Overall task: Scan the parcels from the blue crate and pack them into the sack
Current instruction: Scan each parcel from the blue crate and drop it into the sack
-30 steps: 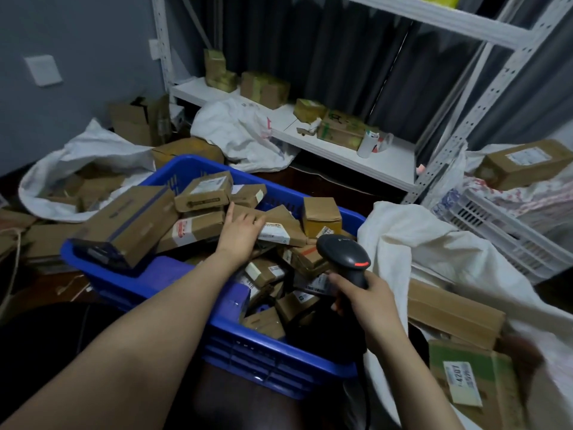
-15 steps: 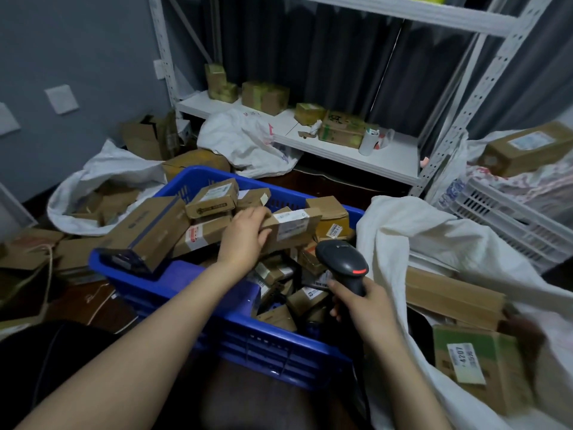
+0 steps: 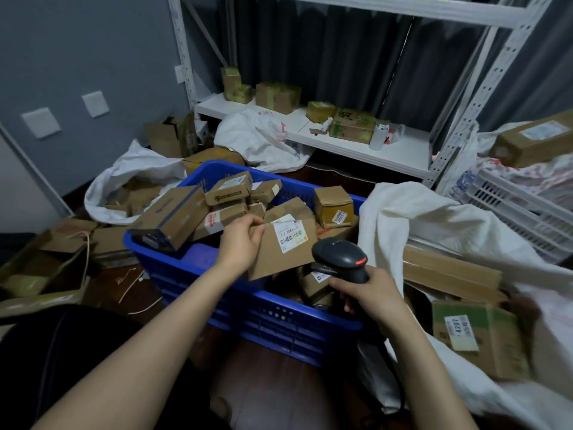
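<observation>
The left grip (image 3: 240,243) pinches a parcel (image 3: 276,259) over the crate (image 3: 279,321). The right grip (image 3: 369,293) holds the scanner (image 3: 339,259) just beside it. Turn the label (image 3: 290,235) to face the scanner and keep both steady.

Crate (image 3: 192,274) of parcels sits front and centre; open sack (image 3: 434,218) lies right, shelving (image 3: 387,150) behind, another sack (image 3: 136,169) left.

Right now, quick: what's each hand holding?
Left hand: grips a flat brown parcel over the blue crate.
Right hand: grips the black scanner.
</observation>
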